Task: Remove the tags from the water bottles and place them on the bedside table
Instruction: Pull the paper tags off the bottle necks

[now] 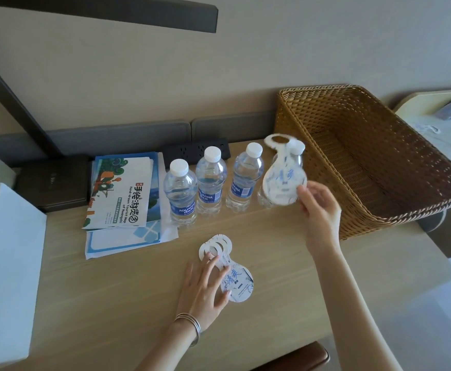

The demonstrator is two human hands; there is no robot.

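Several clear water bottles (210, 180) with white caps and blue labels stand in a row on the wooden table (128, 295). My right hand (319, 207) pinches the lower edge of a white tag (283, 180) with blue writing, held up in front of the rightmost bottle (298, 153); its ring is off the cap. A small pile of loose tags (235, 277) lies flat on the table nearer to me. My left hand (205, 287) rests flat on that pile with fingers spread, holding nothing.
A tilted wicker basket (366, 167) stands right of the bottles. Tourist map leaflets (124, 194) lie left of them, beside a dark box (53, 183). A black power strip (196, 151) sits behind. A white box (5, 263) is at the left edge.
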